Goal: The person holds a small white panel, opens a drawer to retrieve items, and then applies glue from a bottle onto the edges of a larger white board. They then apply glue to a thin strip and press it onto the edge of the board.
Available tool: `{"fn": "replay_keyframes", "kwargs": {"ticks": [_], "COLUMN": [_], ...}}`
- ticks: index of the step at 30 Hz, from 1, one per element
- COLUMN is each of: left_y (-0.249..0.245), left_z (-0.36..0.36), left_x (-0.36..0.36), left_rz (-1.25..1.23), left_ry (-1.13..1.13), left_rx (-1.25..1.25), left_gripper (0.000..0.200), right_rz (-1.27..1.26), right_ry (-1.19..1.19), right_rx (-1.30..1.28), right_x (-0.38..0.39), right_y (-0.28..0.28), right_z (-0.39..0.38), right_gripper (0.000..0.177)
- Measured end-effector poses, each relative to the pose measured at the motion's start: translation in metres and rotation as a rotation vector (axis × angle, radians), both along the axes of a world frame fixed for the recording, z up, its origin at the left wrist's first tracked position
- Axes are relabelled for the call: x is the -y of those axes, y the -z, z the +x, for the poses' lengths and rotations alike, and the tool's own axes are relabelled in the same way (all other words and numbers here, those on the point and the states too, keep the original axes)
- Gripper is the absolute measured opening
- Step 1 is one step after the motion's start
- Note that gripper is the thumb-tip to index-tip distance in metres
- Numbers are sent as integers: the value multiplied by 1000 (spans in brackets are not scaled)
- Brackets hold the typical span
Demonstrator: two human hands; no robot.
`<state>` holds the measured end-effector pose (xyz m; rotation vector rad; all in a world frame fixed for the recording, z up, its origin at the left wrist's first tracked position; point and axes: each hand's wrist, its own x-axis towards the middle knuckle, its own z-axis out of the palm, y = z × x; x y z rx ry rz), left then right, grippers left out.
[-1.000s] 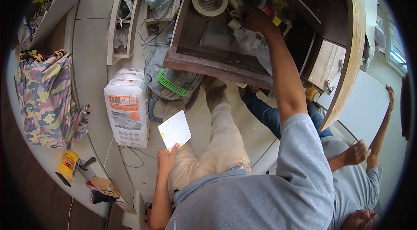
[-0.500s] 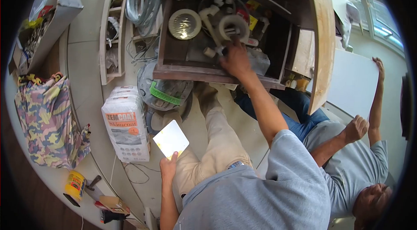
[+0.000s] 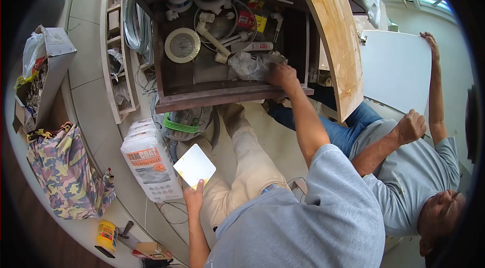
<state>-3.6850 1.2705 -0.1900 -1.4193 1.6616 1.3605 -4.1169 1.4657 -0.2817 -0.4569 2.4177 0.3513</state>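
My left hand holds a white square plate by its lower corner, thumb on top. My right hand reaches into the dark wooden drawer, its fingers closed at the right end of a crumpled clear plastic bag. Left of the bag lie a cream elbow pipe and a round cream-rimmed disc. Behind it are a white-and-red tube, a coiled hose and a yellow packet.
A co-worker lies at the right, one hand on a white panel. A wooden board edge rises beside the drawer. Skimcoat bags, a camouflage cloth and a yellow container are at the left.
My right hand has moved right within the drawer, to the clear plastic bag. The cream ring it was at is out of sight. The view has shifted, and my left hand still holds the plate.
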Motion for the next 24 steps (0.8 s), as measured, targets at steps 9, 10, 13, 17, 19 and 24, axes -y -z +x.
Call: {"fn": "replay_keyframes", "kwargs": {"ticks": [9,10,13,17,19,24], "left_y": [3,4,-1,8,12,8], "left_z": [-10,-12,-22,-10,-5,-3], "left_x": [-4,-4,-3,-8,-11,-16], "left_rz": [-25,-22,-7,45,68,69], "left_ry": [15,15,8,10,-2,-43], "left_rx": [-14,-14,2,83,90,97], "left_gripper": [49,48,47,44,43,43], "right_rz": [-139,-177,-425,-512,-691,-822], "right_ry": [149,98,-115,-248,-86,-130], "right_rx": [124,106,86,404,377,-515], "right_x": [30,33,43,84,89,81], "right_y": [-43,-33,13,2,-3,14], "right_z": [-7,-3,-8,-17,-23,-67], "right_gripper": [59,62,66,59,56,44]}}
